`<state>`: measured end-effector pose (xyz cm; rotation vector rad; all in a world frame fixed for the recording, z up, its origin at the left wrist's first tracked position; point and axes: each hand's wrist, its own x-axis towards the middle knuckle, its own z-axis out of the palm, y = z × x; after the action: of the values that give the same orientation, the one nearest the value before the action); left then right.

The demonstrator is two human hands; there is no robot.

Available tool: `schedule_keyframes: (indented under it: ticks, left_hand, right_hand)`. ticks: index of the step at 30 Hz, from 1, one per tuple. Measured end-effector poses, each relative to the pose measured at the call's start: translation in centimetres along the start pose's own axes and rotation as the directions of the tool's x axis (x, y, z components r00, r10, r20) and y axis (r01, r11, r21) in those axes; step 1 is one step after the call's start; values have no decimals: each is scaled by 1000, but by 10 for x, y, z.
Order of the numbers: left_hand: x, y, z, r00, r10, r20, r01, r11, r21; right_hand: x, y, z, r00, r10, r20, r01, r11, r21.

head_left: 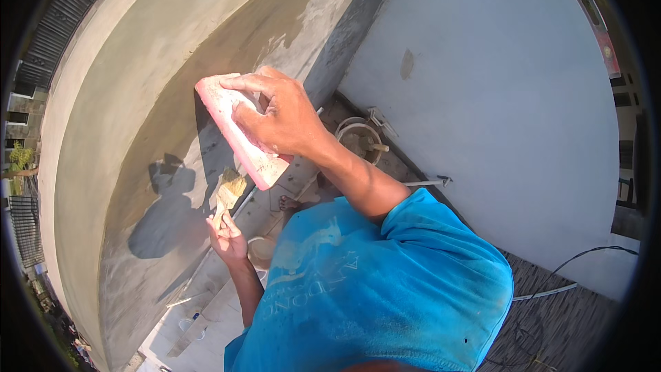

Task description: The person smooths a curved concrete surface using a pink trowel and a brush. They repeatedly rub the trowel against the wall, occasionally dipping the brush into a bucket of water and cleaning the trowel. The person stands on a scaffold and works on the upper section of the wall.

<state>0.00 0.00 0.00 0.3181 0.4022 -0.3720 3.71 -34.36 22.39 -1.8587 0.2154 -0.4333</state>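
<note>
My right hand (272, 107) grips a pink, plaster-smeared float (268, 172) at the middle of the view, held up in front of a curved grey-plastered wall (124, 186). Lower down, my left hand (227, 238) holds a paintbrush (229, 193) by its handle, with pale yellowish bristles pointing upward. Whether the float touches the wall behind it is hard to tell.
A white bucket (348, 131) with a tool in it stands in the corner below a pale wall (496, 96). Metal bars, a long flat tool (182, 334) and another container lie lower down. A black cable (578, 258) hangs at the right.
</note>
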Motion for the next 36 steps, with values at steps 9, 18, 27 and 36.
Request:
schedule_keyframes:
  ticks: [9,18,27,36]
  left_hand:
    - [-12,-31,12,987,80,-139,-80,997,-1]
    - [-9,2,2,990,120,-71,-112,988,104]
    - [-6,-8,28,993,110,-32,-108,993,54]
    - [-5,-7,35,998,18,68,-14,998,-53]
  right_hand:
    - [45,56,-137,663,-484,-571,377,875,-304]
    - [115,83,-110,526,-593,-610,376,805,-459]
    - [75,84,-93,609,-336,-718,387,916,-101]
    - [81,55,-26,552,-452,-701,471,863,-185]
